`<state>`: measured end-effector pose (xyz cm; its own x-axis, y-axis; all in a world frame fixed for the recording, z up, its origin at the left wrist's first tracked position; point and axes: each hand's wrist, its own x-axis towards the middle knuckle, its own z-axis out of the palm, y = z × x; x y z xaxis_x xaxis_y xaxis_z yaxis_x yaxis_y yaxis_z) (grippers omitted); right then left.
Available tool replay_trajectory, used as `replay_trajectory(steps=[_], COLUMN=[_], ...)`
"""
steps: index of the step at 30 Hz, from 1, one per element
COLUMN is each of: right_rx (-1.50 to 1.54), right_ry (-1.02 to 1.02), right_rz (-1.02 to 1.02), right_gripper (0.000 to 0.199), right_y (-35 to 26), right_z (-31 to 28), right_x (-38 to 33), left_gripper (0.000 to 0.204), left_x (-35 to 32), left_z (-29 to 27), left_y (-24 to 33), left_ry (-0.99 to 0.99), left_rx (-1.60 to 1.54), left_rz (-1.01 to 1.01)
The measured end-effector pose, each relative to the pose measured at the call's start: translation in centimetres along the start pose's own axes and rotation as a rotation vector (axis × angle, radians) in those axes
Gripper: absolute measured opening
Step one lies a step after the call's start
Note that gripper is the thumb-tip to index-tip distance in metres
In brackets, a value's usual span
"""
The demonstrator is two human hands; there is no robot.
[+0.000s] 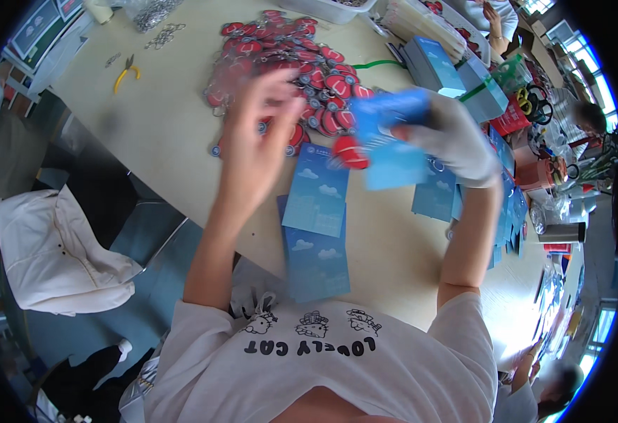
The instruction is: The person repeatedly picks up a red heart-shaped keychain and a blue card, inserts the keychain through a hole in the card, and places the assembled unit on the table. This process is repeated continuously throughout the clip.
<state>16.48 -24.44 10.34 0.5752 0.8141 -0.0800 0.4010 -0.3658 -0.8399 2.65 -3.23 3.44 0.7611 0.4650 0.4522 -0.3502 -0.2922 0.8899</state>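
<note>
Currently, my right hand (457,134), white glove on, is gripping a blue card (397,166) over the table (386,247); both motion-blurred. One red tag (350,153) sits at the card's left edge; can't tell if it's attached. My left hand (256,134), bare, is raised at the left side of the red tag pile (334,84), fingers loose and apart, nothing visible in it. Blurred too, so can't tell if it touches the pile. Two sky-print cards (314,190) lie overlapped in front of me, the lower one near the table edge. More cards (434,197) lie by my right wrist. Yellow-handled pliers (127,74) lie far left, near metal clasps (165,35).
</note>
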Motion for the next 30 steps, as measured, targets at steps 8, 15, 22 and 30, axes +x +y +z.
replay_trajectory(steps=[8,15,22,30], right_rx=[-1.08,-0.646,-0.517,-0.684], right_ry=[0.678,0.193,0.163,0.043], right_rz=[0.144,-0.704,-0.947,-0.813], right_gripper=[0.04,0.024,0.041,0.051], right_y=[8.3,4.5,3.7,6.4], right_z=[-9.1,7.1,11.8,7.3], right_x=[-5.2,7.3,13.9,12.2], left_gripper=[0.048,0.051,0.055,0.061], left_x=[-5.0,-4.7,-4.2,-0.8], left_z=[-7.4,-5.9,-6.5,-6.3], left_y=[-5.9,-6.2,-6.2,-10.5], left_ry=[-0.056,-0.096,-0.021,-0.195], left_rx=[0.928,0.731,0.634,0.789], left_rz=[0.027,-0.083,0.019,0.139])
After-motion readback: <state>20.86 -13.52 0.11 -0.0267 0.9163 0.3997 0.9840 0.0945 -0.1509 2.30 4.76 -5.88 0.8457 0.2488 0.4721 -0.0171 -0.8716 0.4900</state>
